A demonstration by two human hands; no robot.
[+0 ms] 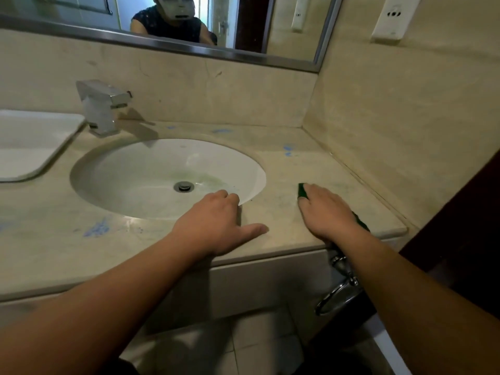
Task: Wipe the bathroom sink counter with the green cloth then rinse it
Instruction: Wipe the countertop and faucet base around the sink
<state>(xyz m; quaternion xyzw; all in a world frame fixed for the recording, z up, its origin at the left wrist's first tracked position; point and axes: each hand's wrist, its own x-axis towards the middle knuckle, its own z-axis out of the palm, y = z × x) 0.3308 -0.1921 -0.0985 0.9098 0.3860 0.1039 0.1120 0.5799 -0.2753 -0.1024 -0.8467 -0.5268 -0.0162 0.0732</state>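
Note:
The beige stone counter [303, 163] surrounds a white oval sink [151, 169] with a metal drain [184, 186]. My right hand [328, 212] presses flat on the green cloth [302, 191] on the counter right of the sink; only the cloth's far corner and a strip by my wrist show. My left hand [216, 226] rests palm down on the counter's front edge, fingertips at the sink rim, holding nothing. Blue smears mark the counter at the front left [97, 228] and behind the sink [288, 150]. A greenish stain lies in the basin near the drain.
A chrome faucet [104, 106] stands behind the sink at the left. A white tray [32, 142] sits on the counter's far left. A mirror [167, 25] hangs above; the side wall [405, 117] closes the right. A chrome ring holder [338, 288] hangs under the counter's front right.

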